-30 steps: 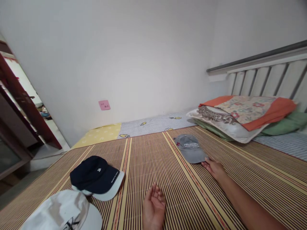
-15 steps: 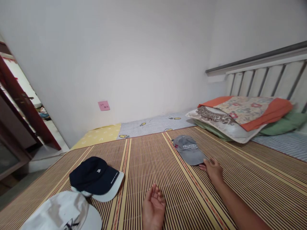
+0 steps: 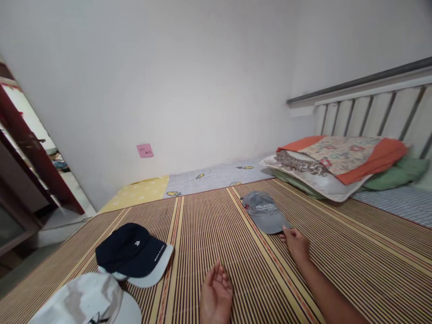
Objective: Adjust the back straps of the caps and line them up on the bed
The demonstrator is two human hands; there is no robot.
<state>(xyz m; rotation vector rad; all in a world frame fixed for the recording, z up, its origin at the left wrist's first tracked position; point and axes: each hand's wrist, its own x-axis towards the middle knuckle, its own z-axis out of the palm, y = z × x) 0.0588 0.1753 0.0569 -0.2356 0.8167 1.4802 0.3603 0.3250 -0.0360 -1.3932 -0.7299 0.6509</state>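
Observation:
A grey baseball cap (image 3: 265, 212) with white lettering lies on the striped mat, its brim toward me. My right hand (image 3: 296, 243) pinches the edge of that brim, thumb on top and the other fingers beneath. Resting palm up near the front middle, my left hand (image 3: 217, 292) is empty, its fingers loosely curled and apart from the thumb. To its left sits a navy baseball cap (image 3: 130, 249) with a pale brim. A white cap (image 3: 86, 297) with black letters lies nearer to me, partly cut off by the frame's lower edge.
The striped mat (image 3: 205, 225) covers the bed. At the right, an orange floral cloth (image 3: 351, 153) lies over a white pillow (image 3: 337, 191), beside a slatted headboard (image 3: 366, 114). A pink note (image 3: 145, 150) is stuck on the wall. An open door (image 3: 40, 157) stands at the left.
My right hand has moved slightly left and closed its thumb onto the grey cap's brim. The left hand and the other caps stay in place; the view has shifted a little.

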